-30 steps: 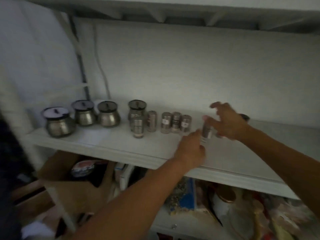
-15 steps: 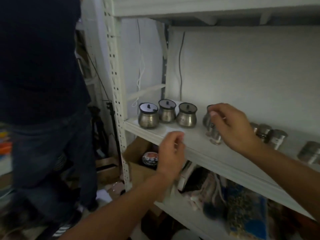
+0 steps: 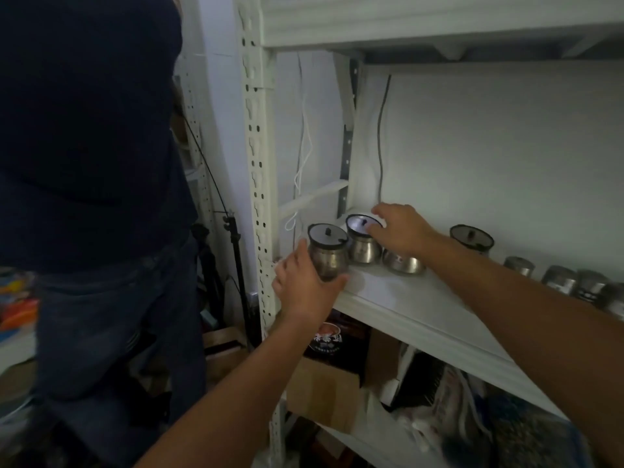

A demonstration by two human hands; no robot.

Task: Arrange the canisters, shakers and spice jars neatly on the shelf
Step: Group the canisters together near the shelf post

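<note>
Three round steel canisters with dark lids stand at the left end of the white shelf (image 3: 398, 302). My left hand (image 3: 304, 285) wraps around the leftmost canister (image 3: 327, 251) at the shelf's corner. My right hand (image 3: 398, 228) rests over the third canister (image 3: 403, 263), its fingers touching the lid of the middle canister (image 3: 363, 239). A taller lidded canister (image 3: 472, 239) stands further right. Several small steel spice jars (image 3: 560, 280) line up at the right edge of view.
A person in dark clothes (image 3: 94, 197) stands close at the left beside the perforated upright (image 3: 258, 197). A light stand (image 3: 236, 265) is behind it. Boxes (image 3: 324, 386) and bags (image 3: 439, 417) fill the lower shelf. Another shelf board (image 3: 439, 25) sits overhead.
The view swung left along the shelf. My right hand left the small jars and came over the round canisters. My left hand rose from below the shelf edge and took the leftmost canister.
</note>
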